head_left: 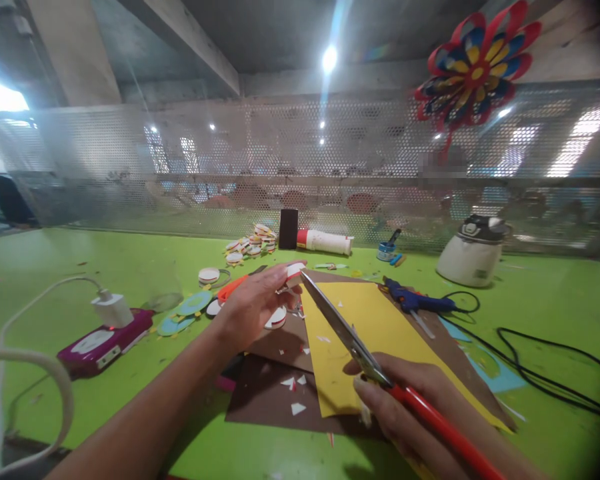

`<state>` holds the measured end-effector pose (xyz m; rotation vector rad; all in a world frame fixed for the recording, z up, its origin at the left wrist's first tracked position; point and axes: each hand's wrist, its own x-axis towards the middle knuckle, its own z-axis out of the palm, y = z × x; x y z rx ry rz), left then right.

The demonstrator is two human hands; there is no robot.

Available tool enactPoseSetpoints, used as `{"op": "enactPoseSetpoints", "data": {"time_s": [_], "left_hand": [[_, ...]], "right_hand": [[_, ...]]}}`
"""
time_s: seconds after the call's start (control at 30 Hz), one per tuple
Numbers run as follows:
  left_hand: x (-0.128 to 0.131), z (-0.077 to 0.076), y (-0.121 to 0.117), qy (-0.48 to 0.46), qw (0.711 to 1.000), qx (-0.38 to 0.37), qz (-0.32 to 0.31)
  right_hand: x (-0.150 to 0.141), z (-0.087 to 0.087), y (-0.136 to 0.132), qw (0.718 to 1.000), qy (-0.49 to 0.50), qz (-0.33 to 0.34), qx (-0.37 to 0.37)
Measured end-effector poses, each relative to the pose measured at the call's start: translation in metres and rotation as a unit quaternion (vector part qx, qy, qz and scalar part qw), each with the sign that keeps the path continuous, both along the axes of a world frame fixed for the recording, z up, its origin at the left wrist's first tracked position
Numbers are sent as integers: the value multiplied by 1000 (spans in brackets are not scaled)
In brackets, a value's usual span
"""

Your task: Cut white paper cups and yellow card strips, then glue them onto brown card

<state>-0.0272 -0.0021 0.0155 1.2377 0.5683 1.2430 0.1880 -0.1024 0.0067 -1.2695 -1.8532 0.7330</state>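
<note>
My left hand (253,303) is closed on a small white paper ring with a red stripe (295,272), held up above the papers. In my right hand (405,387) is a pair of scissors (347,337) with red handles. The blade tips meet the edge of the ring, and the blades look nearly together. Beneath lie a yellow sheet (370,313) and brown sheets (265,393) with small white scraps on them. Another white round piece (276,317) rests just below my left hand. An orange-handled tool (231,288) is partly hidden behind that hand.
A hot glue gun (420,298) with a black cord lies at the right. Stacked paper cups (327,242), a phone (289,229) and a pile of white rounds (255,243) stand at the back. At the left are a purple power strip (105,343) and blue paper rings (195,303).
</note>
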Motion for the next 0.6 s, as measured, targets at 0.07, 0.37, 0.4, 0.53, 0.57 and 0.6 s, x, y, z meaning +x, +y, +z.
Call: {"op": "enactPoseSetpoints", "data": {"time_s": [0.07, 0.37, 0.4, 0.53, 0.57, 0.6], "left_hand": [[1, 0, 0, -6, 1000, 6, 1], [3, 4, -5, 9, 999, 3, 40], [3, 4, -5, 13, 999, 9, 40], [1, 0, -2, 28, 999, 13, 32], [1, -1, -2, 30, 999, 13, 32], [2, -1, -1, 32, 999, 13, 33]], "right_hand": [[0, -1, -1, 999, -23, -10, 24], [-1, -1, 0, 1000, -23, -9, 8], [-2, -2, 1, 1000, -20, -7, 9], [-1, -5, 3, 1000, -20, -7, -12], [-1, -5, 3, 1000, -26, -2, -16], [0, -5, 4, 999, -35, 6, -20]]}}
